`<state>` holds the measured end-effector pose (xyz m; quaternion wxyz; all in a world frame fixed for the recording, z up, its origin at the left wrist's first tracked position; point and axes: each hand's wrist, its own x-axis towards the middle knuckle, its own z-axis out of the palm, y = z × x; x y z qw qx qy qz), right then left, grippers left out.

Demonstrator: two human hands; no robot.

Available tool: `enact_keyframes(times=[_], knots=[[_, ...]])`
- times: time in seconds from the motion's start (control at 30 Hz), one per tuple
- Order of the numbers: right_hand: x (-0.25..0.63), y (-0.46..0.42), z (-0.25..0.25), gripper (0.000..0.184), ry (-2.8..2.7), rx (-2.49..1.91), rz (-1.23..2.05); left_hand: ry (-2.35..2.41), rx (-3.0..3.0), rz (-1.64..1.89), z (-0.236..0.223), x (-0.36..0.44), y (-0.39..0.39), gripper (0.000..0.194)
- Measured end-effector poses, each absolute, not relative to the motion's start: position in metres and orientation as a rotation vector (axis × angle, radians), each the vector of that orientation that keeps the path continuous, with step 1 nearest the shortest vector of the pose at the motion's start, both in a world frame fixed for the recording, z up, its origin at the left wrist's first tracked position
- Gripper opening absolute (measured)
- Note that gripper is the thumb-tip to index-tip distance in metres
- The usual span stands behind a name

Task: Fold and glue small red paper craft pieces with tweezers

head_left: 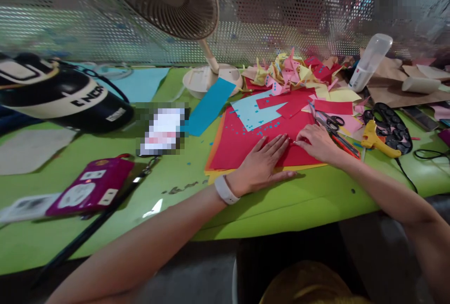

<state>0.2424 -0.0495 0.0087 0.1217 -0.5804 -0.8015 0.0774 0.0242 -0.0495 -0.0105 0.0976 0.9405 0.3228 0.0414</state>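
A stack of red paper sheets (pixel 232 149) lies on the table, with yellow and orange edges showing beneath. My left hand (pixel 262 161) rests flat on the stack near its front edge, fingers stretched out. Close by on the right, my right hand (pixel 316 143) touches the red paper with thumb and fingertips pinched together. Whatever sits in that pinch, if anything, is too small to make out. Tiny blue paper bits are scattered around a light blue sheet (pixel 251 111) on the stack. Red paper strips (pixel 298 102) lie just behind.
Scissors (pixel 333 122), a yellow glue gun (pixel 378 140) and a black round-lobed tray (pixel 390 128) lie to the right. Paper scraps (pixel 290 69), a fan (pixel 211 76) and a clear bottle (pixel 371 62) stand behind. Leftward are a blue strip (pixel 211 107), a purple pouch (pixel 93 184) and a black flask (pixel 70 95).
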Motion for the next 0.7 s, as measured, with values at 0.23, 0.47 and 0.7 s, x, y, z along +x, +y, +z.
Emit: enact_keyframes(times=[0.23, 0.47, 0.7], knots=[[0.255, -0.05, 0.02, 0.018, -2.431, -1.786, 0.16, 0.936, 2.827, 0.164, -0.015, 0.02, -0.048, 0.093], [0.263, -0.053, 0.028, 0.019, -2.485, -1.864, 0.17, 0.965, 2.842, 0.147, -0.017, 0.02, -0.049, 0.092], [0.274, -0.051, 0.033, 0.022, -2.511, -1.922, 0.168, 0.971, 2.854, 0.125, -0.016, 0.02, -0.05, 0.091]])
